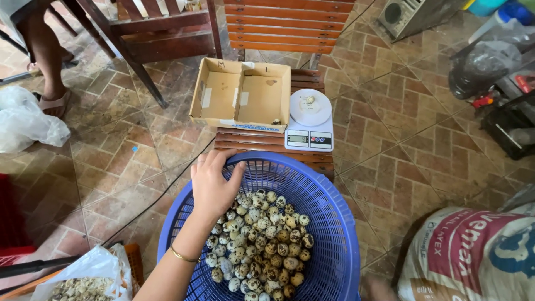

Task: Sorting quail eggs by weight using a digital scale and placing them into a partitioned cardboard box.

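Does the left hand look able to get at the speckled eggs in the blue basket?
Probably yes: the left hand is already inside the blue basket, resting over the speckled eggs, with nothing covering them.

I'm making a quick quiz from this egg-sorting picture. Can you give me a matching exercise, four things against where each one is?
Things:
1. left hand
2. single egg
3. scale
4. box

Places:
A. on the scale's white plate
B. left of the scale, on the wooden bench
C. in the blue basket, over the eggs
D. right of the box

Pairs: 1-C, 2-A, 3-D, 4-B
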